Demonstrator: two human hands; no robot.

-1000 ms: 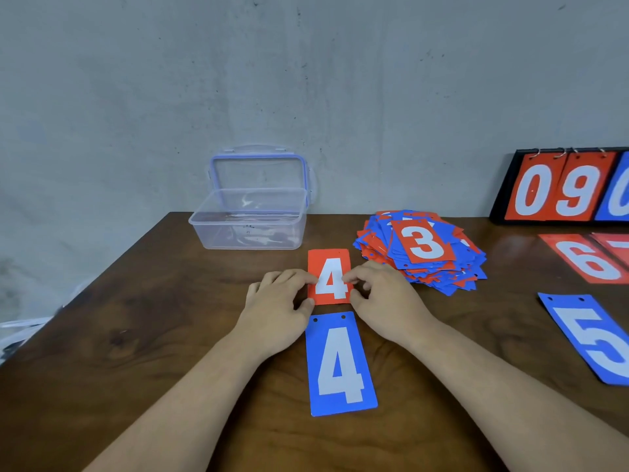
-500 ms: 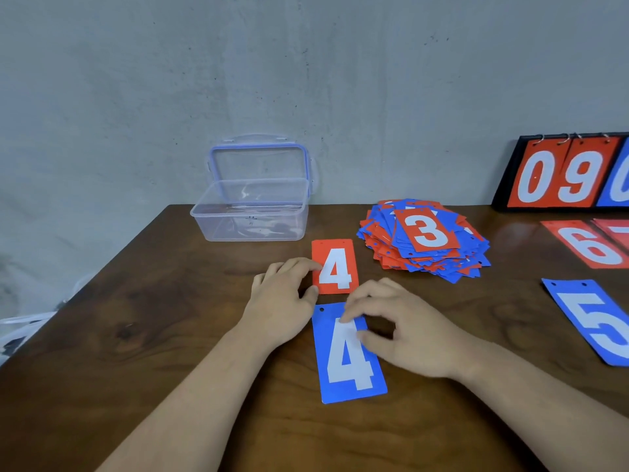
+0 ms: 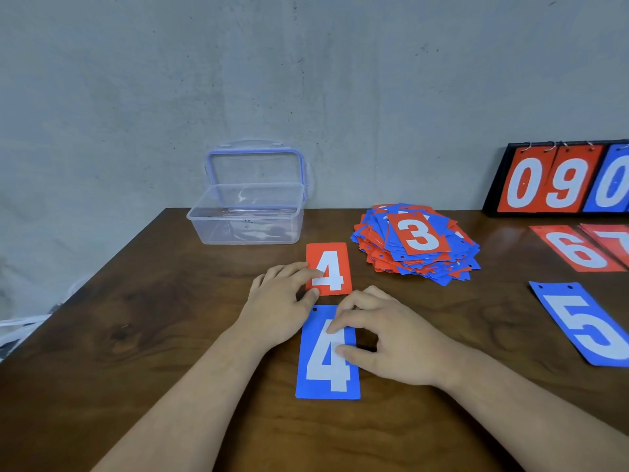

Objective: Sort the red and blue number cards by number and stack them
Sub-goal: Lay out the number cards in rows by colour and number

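A red 4 card (image 3: pixel 335 264) lies flat on the wooden table (image 3: pixel 136 335). A longer blue 4 card (image 3: pixel 326 379) lies just in front of it. My left hand (image 3: pixel 279 301) pinches the red card's left edge, index finger on top and thumb at its lower left corner. The curled index finger and thumb of my right hand (image 3: pixel 391 342) grip the upper right part of the blue card. A loose pile of red and blue cards (image 3: pixel 442 264) lies behind to the right, with a red 3 (image 3: pixel 420 235) on top.
A blue 5 card (image 3: pixel 592 321) lies at the right, with a red 6 (image 3: pixel 575 248) and a red 7 (image 3: pixel 612 236) behind it. A flip scoreboard (image 3: pixel 558 180) stands against the wall. An open clear plastic box (image 3: pixel 246 219) sits at the back left.
My right hand left the red 4 and came down onto the blue 4, which has turned straight. My left hand stays at the red card's left edge.
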